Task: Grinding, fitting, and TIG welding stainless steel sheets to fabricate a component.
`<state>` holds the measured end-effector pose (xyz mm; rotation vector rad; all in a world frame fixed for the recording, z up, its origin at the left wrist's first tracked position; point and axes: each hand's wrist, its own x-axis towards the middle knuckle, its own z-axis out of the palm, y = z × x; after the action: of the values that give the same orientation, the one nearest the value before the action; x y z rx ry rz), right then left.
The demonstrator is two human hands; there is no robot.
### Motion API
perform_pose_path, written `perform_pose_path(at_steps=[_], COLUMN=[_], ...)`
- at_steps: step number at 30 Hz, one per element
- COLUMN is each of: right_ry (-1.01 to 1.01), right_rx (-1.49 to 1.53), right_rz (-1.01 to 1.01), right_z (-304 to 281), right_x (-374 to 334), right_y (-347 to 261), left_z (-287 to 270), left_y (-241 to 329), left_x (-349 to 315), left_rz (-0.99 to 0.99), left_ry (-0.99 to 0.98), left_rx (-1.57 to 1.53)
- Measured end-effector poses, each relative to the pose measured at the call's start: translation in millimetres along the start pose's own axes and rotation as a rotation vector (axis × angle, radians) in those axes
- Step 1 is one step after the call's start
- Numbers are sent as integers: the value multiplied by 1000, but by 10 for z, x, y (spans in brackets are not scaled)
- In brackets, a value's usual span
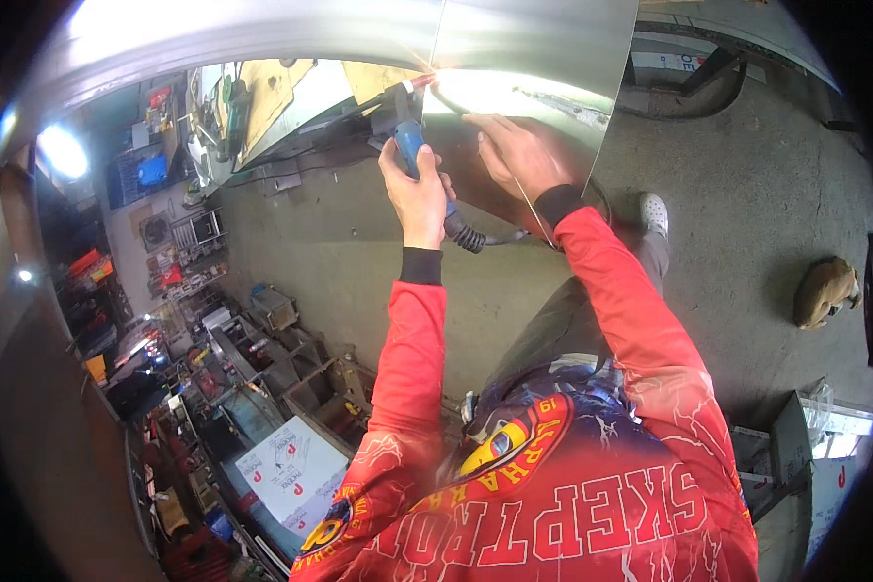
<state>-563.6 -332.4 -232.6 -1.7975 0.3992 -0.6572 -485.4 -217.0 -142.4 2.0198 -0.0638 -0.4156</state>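
My left hand (415, 194) is wrapped round the blue handle of a welding torch (408, 142). Its black head and reddish nozzle point up at a seam in the shiny sheet metal (524, 44), where a bright glow shows at the tip. A black ribbed cable sleeve (466, 236) hangs from the handle's lower end. To the right, my right hand (522, 160) is closed on a thin filler rod (532, 206), which trails down past the wrist. Its fingers point toward the glow, close to the metal; the rod's front end is lost in the glare.
A cluttered workbench (291, 388) with metal parts and a printed white sheet (293, 473) stands at lower left. Shelves of tools (179, 252) line the left side. A brown bundle (826, 293) lies on the concrete floor at right, beyond my white shoe (654, 213).
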Motion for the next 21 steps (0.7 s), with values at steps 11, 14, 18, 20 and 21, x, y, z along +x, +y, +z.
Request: perform_pose_path(at_steps=[11,14,18,20,21], right_ry=[9,-11,-292,-63,50], right_rx=[6,0,-712,-508,-400], right_rz=[-11,1,211,50,-35], right_z=[49,73,559,529,484], right_x=[0,-14,-377,-392,-364], right_y=[18,-11,774,681,548], left_z=[-12,-42,117,16,-12], left_y=[-35,-50,23,21,5], left_x=[-2,-17,-14,-15,0], left_rz=[5,2,15,19,28], left_ry=[11,26,-18,-10,-1], left_rx=[1,10,20,19,17])
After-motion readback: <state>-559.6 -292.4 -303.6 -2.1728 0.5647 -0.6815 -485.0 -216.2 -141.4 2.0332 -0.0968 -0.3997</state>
